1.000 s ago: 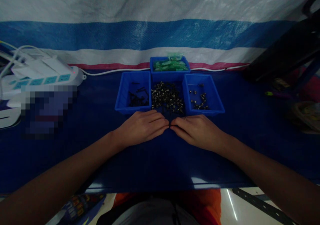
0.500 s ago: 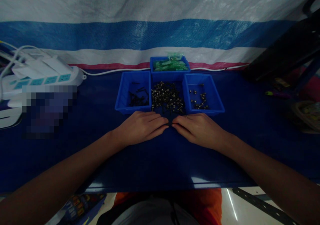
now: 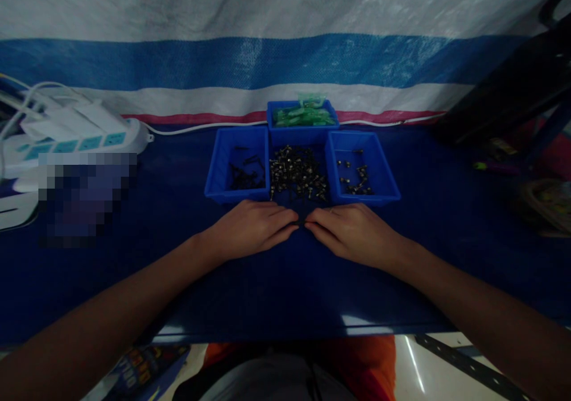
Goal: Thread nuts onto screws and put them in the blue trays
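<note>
Both hands have barely moved over the last second: the left hand (image 3: 256, 228) and right hand (image 3: 352, 231) stay palm-down on the tabletop (image 3: 285, 288), fingertips nearly meeting, each grip flat and holding nothing visible. Just beyond the fingertips lies the loose pile of screws (image 3: 297, 175). It is flanked by the left blue bin (image 3: 223, 181) and right blue bin (image 3: 379, 181); farther off is the bin of green parts (image 3: 303, 118).

Blue trays (image 3: 236, 164) and screw pile (image 3: 297, 174) block ahead; bare table (image 3: 446, 228) sideways.
</note>
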### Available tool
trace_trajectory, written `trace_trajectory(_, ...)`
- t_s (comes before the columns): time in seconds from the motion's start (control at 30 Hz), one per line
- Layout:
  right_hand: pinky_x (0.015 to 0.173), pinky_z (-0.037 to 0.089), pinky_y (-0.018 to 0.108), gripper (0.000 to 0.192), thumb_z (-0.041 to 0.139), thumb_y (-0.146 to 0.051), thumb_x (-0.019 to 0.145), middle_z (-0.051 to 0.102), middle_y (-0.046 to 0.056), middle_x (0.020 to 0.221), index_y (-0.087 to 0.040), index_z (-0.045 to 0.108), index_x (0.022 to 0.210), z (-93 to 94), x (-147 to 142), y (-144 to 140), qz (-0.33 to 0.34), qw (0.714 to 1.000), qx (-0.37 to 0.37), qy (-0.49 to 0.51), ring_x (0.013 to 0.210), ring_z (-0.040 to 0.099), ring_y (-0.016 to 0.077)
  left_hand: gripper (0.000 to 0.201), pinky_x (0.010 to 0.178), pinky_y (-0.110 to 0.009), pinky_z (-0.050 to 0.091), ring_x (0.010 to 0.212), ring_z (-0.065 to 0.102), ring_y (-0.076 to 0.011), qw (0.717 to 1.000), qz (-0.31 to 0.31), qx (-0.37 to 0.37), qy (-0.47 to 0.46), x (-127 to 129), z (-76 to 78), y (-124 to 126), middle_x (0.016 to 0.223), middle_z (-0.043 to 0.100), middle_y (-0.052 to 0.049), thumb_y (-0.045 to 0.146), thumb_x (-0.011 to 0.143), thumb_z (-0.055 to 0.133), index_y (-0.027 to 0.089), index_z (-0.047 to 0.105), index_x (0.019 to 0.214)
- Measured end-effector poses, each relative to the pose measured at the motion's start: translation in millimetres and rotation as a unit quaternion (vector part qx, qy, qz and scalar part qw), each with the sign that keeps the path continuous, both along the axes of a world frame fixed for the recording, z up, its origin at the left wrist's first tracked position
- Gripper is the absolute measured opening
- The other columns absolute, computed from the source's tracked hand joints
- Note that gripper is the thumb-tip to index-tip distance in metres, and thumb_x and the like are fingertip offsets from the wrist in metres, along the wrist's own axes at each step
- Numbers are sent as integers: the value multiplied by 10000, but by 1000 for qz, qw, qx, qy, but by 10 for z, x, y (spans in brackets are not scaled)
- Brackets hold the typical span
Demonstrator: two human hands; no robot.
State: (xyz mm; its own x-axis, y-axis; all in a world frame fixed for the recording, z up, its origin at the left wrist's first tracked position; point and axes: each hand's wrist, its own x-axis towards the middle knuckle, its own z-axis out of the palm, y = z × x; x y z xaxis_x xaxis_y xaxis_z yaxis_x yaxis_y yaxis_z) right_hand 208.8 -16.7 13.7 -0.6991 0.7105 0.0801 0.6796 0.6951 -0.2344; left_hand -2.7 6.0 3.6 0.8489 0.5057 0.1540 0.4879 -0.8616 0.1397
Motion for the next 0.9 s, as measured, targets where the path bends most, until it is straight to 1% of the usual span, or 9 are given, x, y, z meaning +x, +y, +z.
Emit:
trace_trajectory(0.1, 615, 374, 237, 247, 347, -280, 908, 620, 4, 715, -166, 561, 858, 5, 5, -9, 9, 1000, 1, 20, 652, 581, 114, 259, 617, -223, 430, 687, 568, -116, 1000, -6, -6, 19, 6, -7, 1, 732, 578, 1, 326, 912, 336, 173, 545, 902)
trace_trajectory(0.2, 627, 385, 235, 267, 347, -283, 909, 633, 17, 735, -159, 578, 860, 11, 6, -22, 22, 999, 7, 41, 668, 584, 113, 264, 602, -231, 424, 672, 564, -121, 1000, -7, -1, 23, 11, -3, -9, 720, 577, 3, 324, 913, 330, 175, 548, 904)
trace_trajectory(0.3, 633, 390, 236, 274, 350, -289, 908, 635, 21, 736, -157, 586, 859, 14, 5, -28, 21, 999, 11, 49, 673, 587, 114, 258, 606, -236, 426, 675, 567, -125, 1000, -4, 4, 21, 15, 2, -16, 729, 584, 2, 319, 912, 332, 178, 547, 930)
trace_trajectory(0.43, 621, 383, 233, 252, 359, -286, 905, 620, 10, 718, -161, 574, 861, 4, 8, -13, 14, 999, 1, 35, 664, 582, 112, 257, 608, -231, 430, 686, 577, -125, 1000, -1, 5, 19, 26, -5, -14, 740, 597, -7, 307, 909, 334, 173, 549, 952)
trace_trajectory(0.63, 564, 339, 230, 205, 391, -271, 896, 599, -3, 671, -161, 540, 809, -24, 11, 19, 3, 1000, -2, 4, 588, 552, 100, 256, 628, -233, 441, 710, 587, -130, 1000, 16, 18, 17, 29, -23, -9, 747, 610, -14, 303, 908, 336, 173, 545, 977)
trace_trajectory(0.77, 544, 314, 239, 224, 366, -281, 909, 598, -2, 673, -163, 529, 810, -33, 5, 20, -3, 1000, 7, -10, 575, 547, 102, 260, 661, -234, 446, 736, 584, -126, 1000, 22, 16, -4, 23, -3, -16, 772, 602, -12, 315, 912, 339, 169, 548, 965)
trace_trajectory(0.9, 536, 302, 240, 235, 347, -278, 917, 590, -4, 664, -164, 528, 819, -36, 4, 21, -4, 1000, 18, -10, 561, 536, 99, 253, 631, -220, 437, 713, 564, -116, 999, 18, 30, -33, 19, 10, -21, 758, 578, -7, 340, 902, 368, 169, 546, 962)
